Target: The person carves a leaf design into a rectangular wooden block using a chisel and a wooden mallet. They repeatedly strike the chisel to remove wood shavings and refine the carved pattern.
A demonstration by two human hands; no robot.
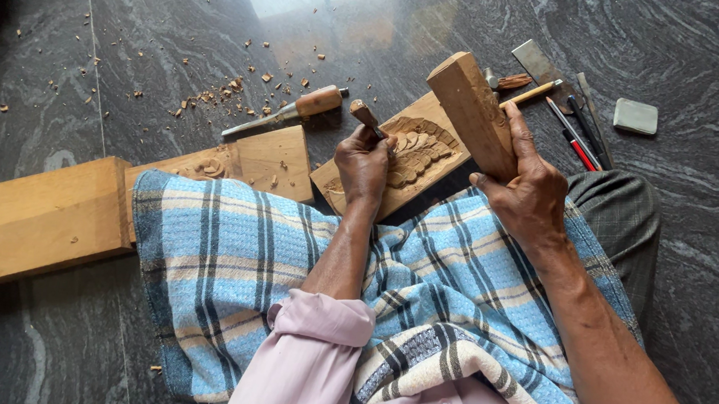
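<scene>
Left hand [363, 161] has its fingers clamped around a chisel [365, 115] set on a carved wooden panel [410, 155] resting against the person's lap. Right hand [525, 185] has its fingers wrapped around a wooden mallet block [472, 110] above the panel. A second chisel [290, 111] lies on the dark stone floor [133, 39].

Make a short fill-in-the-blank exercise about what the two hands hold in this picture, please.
1. The right hand grips a thick wooden ____ block.
2. The left hand holds a wooden-handled chisel against the carved ____ panel.
3. A blue checked ____ covers the lap.
4. A spare chisel lies on the dark stone ____.

Missing words: mallet; wooden; cloth; floor
</scene>
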